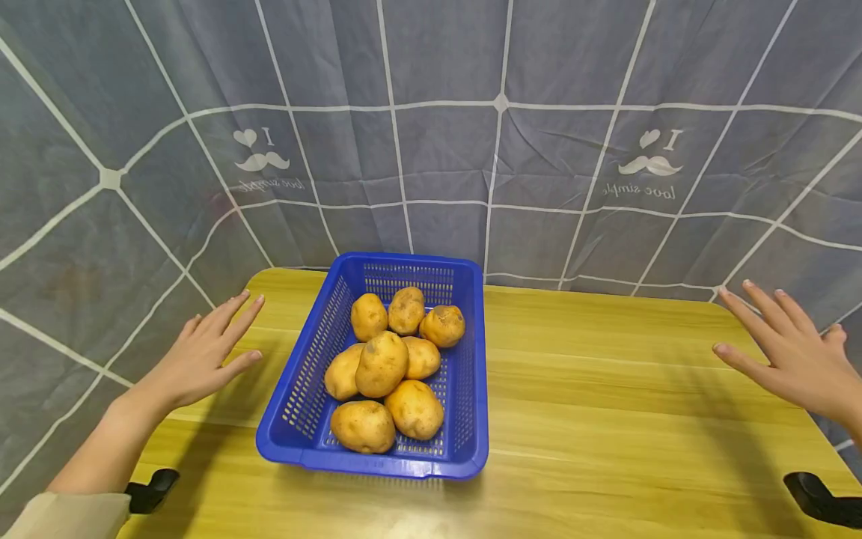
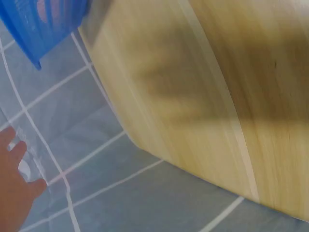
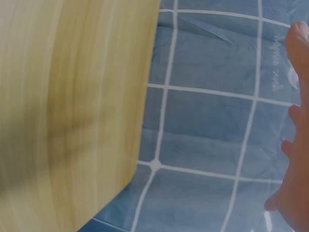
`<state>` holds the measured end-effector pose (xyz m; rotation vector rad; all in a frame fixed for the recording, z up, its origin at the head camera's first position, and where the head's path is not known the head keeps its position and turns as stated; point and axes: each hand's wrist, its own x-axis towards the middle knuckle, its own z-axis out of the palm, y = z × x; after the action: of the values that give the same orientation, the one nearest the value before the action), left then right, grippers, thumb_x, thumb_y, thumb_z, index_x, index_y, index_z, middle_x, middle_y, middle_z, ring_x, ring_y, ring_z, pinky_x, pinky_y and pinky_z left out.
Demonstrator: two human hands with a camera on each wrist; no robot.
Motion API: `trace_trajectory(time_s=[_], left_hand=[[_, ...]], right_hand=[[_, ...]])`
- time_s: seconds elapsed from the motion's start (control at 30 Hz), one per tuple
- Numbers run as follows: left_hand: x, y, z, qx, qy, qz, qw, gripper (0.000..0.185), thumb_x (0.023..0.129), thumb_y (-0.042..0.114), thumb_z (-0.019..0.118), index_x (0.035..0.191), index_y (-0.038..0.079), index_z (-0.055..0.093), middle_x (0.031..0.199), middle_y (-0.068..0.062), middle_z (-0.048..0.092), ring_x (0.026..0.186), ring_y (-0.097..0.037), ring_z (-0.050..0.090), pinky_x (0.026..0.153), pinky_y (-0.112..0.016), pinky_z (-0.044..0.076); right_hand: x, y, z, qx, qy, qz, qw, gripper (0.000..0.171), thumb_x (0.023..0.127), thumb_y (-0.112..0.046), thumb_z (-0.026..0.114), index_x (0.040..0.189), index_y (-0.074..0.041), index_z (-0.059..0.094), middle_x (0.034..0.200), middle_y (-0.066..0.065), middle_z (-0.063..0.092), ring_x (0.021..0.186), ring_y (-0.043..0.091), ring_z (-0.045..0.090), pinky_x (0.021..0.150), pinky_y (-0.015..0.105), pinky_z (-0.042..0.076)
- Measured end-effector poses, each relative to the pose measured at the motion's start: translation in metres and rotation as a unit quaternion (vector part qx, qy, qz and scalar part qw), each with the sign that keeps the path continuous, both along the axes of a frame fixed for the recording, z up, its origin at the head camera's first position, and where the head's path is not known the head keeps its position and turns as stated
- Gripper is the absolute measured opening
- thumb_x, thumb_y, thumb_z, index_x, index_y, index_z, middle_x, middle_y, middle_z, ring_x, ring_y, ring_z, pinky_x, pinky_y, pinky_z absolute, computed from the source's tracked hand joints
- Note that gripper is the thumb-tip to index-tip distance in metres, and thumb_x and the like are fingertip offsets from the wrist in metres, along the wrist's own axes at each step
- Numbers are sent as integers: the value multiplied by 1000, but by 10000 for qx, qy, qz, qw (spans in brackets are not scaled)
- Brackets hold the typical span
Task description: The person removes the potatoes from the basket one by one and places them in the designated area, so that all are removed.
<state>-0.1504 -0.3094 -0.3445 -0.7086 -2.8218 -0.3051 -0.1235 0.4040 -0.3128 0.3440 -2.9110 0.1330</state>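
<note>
Plainly, the left hand point(image 1: 202, 359) near the basket point(image 1: 377, 463) and the right hand point(image 1: 796, 358) well apart from it are both wide and empty. Between them, the potatoes point(image 1: 382, 364) inside it should feel firm and fairly heavy, best gripped around their middles.

A curtained-off place is seen (room type cannot be told): a table point(image 1: 606, 374) is backed by grey, white-lined curtain point(image 1: 444, 52).
</note>
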Motion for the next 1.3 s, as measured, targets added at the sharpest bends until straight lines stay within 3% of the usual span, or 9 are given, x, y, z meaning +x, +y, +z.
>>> trace_trajectory(time_s=[0.13,0.33,0.47,0.63,0.73,0.83,0.9,1.0,1.3], left_hand=[[-1,9,1,104,-133,-13,9999,75,93,37,53,151,22,9,146,-23,28,125,-46,32,92,-70,22],[-4,21,-1,1090,-650,-16,9919,70,93,26,58,151,21,18,132,-25,44,112,-44,48,85,-63,40],[-9,28,-6,1906,-856,-5,9779,65,93,17,58,149,13,24,121,-25,52,96,-38,58,77,-57,48],[-14,34,-7,2538,-1523,108,9551,64,95,19,55,149,12,21,123,-27,51,99,-40,57,82,-55,48],[-18,36,-7,2793,-2090,120,9371,67,96,23,54,150,14,16,126,-27,47,105,-41,54,84,-52,48],[-21,39,-8,3090,-2609,48,9146,71,95,22,54,151,14,11,129,-28,43,109,-40,52,85,-48,49],[-24,40,-9,3269,-2812,-9,9022,72,95,21,54,151,13,10,129,-28,42,109,-39,52,86,-48,49],[-28,42,-12,3474,-2965,-50,8896,73,95,19,55,151,12,9,129,-28,40,109,-40,51,87,-49,49],[-36,46,-16,3829,-3047,-1,8721,70,95,16,55,149,6,13,128,-30,39,107,-34,52,86,-39,50]], right_hand=[[-8,-7,0,-367,-72,210,9991,78,93,-37,54,151,-24,4,155,11,-7,136,45,-11,78,84,-9],[-20,-28,2,-1316,-166,990,9862,74,92,-20,59,151,-21,15,154,18,8,136,47,3,88,80,1],[-26,-45,8,-2149,-666,1297,9657,72,91,-11,59,150,-23,19,151,20,17,137,41,11,93,74,13],[-32,-65,14,-2447,-1064,1160,9567,71,92,-15,59,150,-26,20,149,17,23,130,45,24,83,69,30],[-36,-78,15,-2684,-1133,1193,9492,69,92,-14,60,149,-28,23,147,6,31,129,24,34,92,54,38],[-41,-90,14,-3076,-1303,1353,9328,67,92,-11,59,147,-27,26,141,-6,37,121,0,39,91,25,42],[-45,-98,14,-3248,-1406,1582,9218,66,92,-9,59,148,-24,26,140,-7,39,118,-5,41,86,12,41],[-51,-110,13,-3533,-1607,1801,9038,66,91,-9,60,147,-22,28,140,-3,40,117,-2,44,88,12,41],[-69,-148,9,-4258,-2123,2130,8534,68,86,-6,67,145,-14,33,136,6,45,118,13,50,88,24,48]])
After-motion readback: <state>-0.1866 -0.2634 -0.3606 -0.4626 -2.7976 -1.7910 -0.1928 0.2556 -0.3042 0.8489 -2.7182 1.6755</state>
